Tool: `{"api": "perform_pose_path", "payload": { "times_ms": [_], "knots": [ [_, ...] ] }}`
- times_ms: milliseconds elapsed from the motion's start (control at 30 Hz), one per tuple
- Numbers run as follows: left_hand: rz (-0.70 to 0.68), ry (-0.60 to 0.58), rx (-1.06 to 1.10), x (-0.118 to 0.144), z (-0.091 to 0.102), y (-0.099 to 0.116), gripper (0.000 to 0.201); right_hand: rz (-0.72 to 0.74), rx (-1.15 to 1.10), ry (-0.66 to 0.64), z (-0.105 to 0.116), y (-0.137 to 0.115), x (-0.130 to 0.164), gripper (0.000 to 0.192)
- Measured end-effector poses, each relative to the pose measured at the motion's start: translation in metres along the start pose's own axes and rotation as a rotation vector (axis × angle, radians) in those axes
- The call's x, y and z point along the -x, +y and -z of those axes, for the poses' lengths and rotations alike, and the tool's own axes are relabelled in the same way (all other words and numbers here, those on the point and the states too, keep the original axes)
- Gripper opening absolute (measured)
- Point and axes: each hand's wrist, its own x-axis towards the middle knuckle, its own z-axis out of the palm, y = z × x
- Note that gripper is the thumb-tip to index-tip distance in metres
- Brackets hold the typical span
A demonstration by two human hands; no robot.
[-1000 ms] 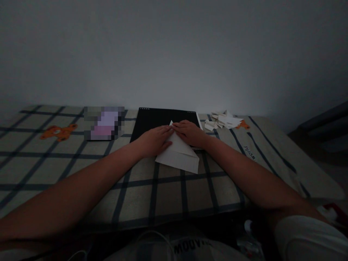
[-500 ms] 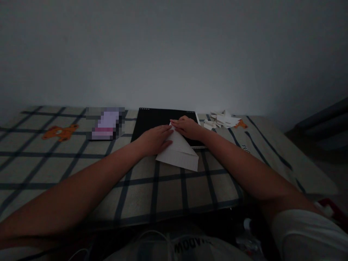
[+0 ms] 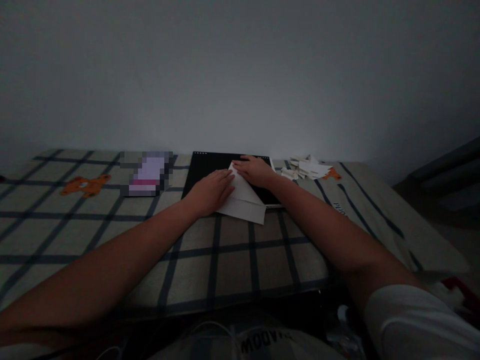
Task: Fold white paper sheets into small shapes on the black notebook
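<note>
Paper: a white folded sheet of paper (image 3: 244, 202), pointed at its far end, lies half on the black rectangular pad (image 3: 210, 166) and half on the checked cloth, its broad near edge toward the person.
Left hand: the left hand (image 3: 211, 191) lies flat, palm down, fingers spread and stretched forward, pressing the left side of the white sheet; it grips nothing.
Right hand: the right hand (image 3: 255, 171) rests palm down on the sheet's far tip, fingers extended toward the left and close together, pressing rather than gripping.
Change: against half a second ago, the paper looks shorter and its near edge sits farther from the person; the right hand has slid up toward the pad's far edge, while the left has stayed in much the same place.
Pad: black, flat, set square to the wall, under both hands and the paper.
Cloth: a beige cloth with dark blue check lines (image 3: 232, 260) covers the table; an orange bear print (image 3: 85, 185) shows at the left.
Scraps: a loose heap of small white paper pieces (image 3: 306, 167) lies just right of the pad.
Blurred patch: a pixelated pale purple object (image 3: 147, 174) sits left of the pad; what it is cannot be told.
</note>
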Motion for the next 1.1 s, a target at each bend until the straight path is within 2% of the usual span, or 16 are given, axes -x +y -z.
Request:
{"api": "perform_pose_path", "payload": {
  "times_ms": [267,500,767,1100],
  "knots": [
    [0.020,-0.162,-0.017,-0.004,-0.004,-0.007,0.062,-0.014,-0.011,0.055,-0.007,-0.004,-0.010,0.043],
    [0.031,-0.178,-0.050,-0.006,-0.004,-0.003,0.067,0.065,-0.037,0.027,0.000,-0.002,0.000,0.040],
    [0.038,-0.161,-0.041,-0.006,-0.007,-0.004,0.065,0.113,0.014,-0.004,0.012,-0.015,0.032,0.039],
    [0.057,-0.183,-0.048,-0.008,-0.008,-0.003,0.067,0.193,0.051,0.041,0.006,-0.020,0.081,0.039]
  ]
}}
